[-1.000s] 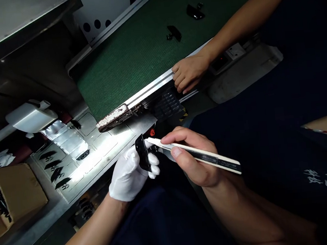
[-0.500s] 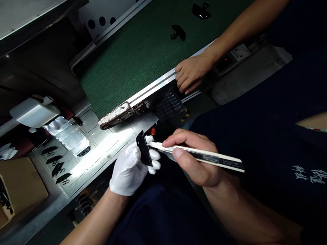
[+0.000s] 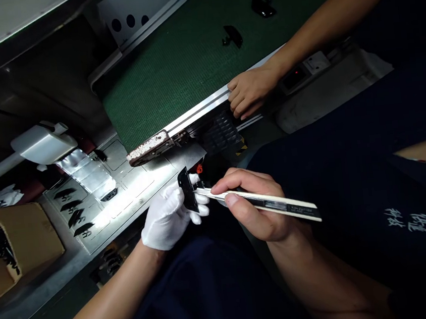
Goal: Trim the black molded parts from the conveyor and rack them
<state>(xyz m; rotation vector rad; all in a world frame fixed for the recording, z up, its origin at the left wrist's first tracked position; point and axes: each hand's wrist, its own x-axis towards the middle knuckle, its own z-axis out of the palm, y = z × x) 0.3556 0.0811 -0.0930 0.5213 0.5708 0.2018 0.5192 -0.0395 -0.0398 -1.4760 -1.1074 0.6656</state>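
My left hand (image 3: 168, 217), in a white glove, holds a small black plastic part (image 3: 188, 190) upright, its long edge facing right. Bare and closed, my right hand (image 3: 258, 205) grips a white and black utility knife (image 3: 278, 204). The knife's tip points left and meets the right edge of the part; whether the blade cuts into it is too small to tell. On the metal bench to the left lie several similar black parts (image 3: 76, 218) in a row. A strip of clear film (image 3: 89, 175) runs from a roll (image 3: 42, 143) near them.
A green conveyor belt (image 3: 166, 78) carries black parts (image 3: 233, 35) beyond my hands. A co-worker's hand (image 3: 249, 92) rests on its metal edge. An open cardboard box (image 3: 34, 239) with small black pieces stands on the metal bench (image 3: 144, 192) at left.
The black part has turned slightly in my left hand, and the knife tip sits a little lower along its edge. Parts on the belt appear slightly shifted.
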